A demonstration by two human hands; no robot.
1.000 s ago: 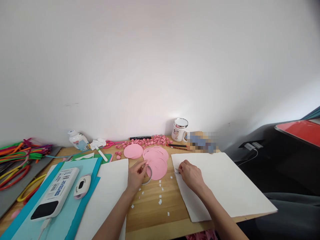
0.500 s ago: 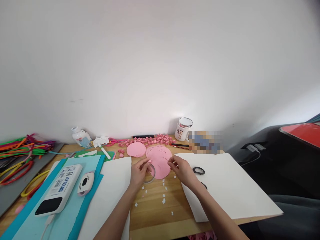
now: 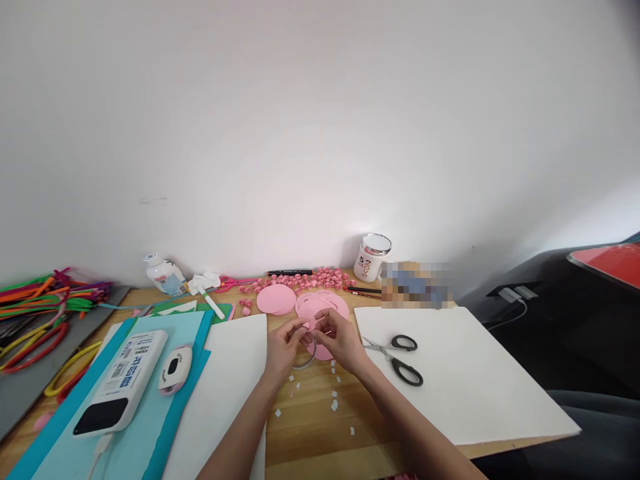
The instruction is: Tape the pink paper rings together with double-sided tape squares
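Both my hands meet over the wooden table [image 3: 320,433], pinching one small pink paper piece [image 3: 311,325] between their fingertips. My left hand [image 3: 281,348] grips it from the left, my right hand [image 3: 340,339] from the right. Just beneath them lies a roll of clear tape [image 3: 303,360] and a stack of pink paper circles [image 3: 320,305]. Black-handled scissors [image 3: 397,357] lie free on the white sheet [image 3: 465,380] to the right of my right hand.
Small folded pink pieces [image 3: 305,279] line the back edge by a white mug [image 3: 373,257]. White paper scraps [image 3: 333,403] dot the wood. Left: blue sheets [image 3: 165,413], a white power bank [image 3: 123,380], a small white device [image 3: 175,367], coloured pipe cleaners [image 3: 40,313].
My right hand let go of the scissors on the white sheet and moved left to join my left hand. Both hands now pinch a small pink piece above the tape roll.
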